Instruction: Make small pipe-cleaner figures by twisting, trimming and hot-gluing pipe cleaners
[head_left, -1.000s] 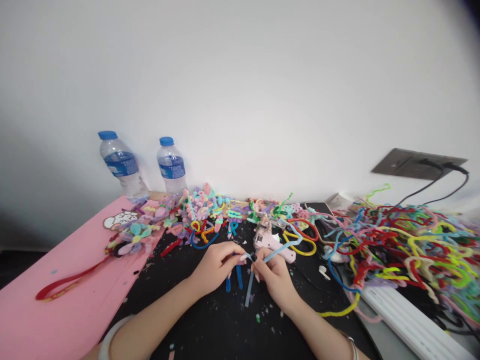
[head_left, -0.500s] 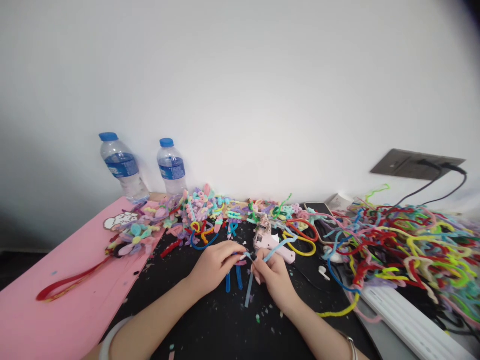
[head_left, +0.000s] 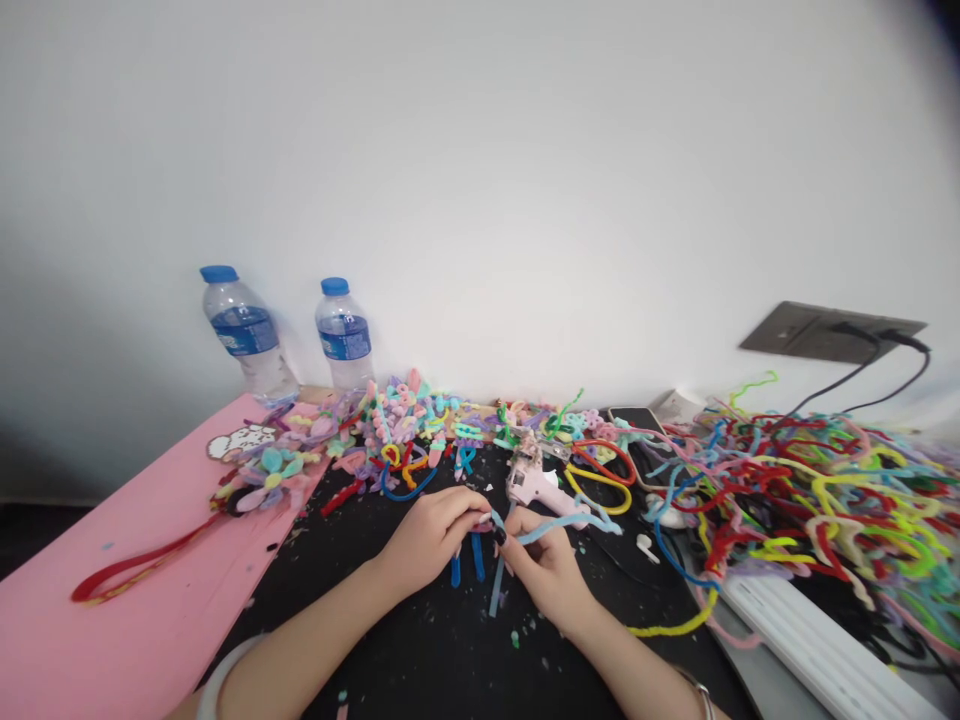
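Over the black table surface (head_left: 420, 640), my left hand (head_left: 437, 530) and my right hand (head_left: 541, 560) meet with fingertips nearly touching. A light blue fuzzy strip (head_left: 574, 522) is pinched between them; its long free end passes over my right hand and bends off to the right. Both hands have their fingers closed on this strip. Below the fingertips lie short dark blue pieces (head_left: 478, 557) and a paler blue-grey strip (head_left: 496, 585). A pale pink glue gun (head_left: 541, 490) rests just beyond my right hand.
Colourful fuzzy pieces (head_left: 397, 420) line the wall side. A tangled pile of stems (head_left: 817, 480) and a white power strip (head_left: 817, 640) are at right. Two water bottles (head_left: 240, 330) stand back left, near a pink board (head_left: 150, 560). A white earbud (head_left: 646, 547) lies right of centre.
The free end of the light blue strip has swung lower and further right. My right hand has shifted slightly down; my left hand has barely moved.
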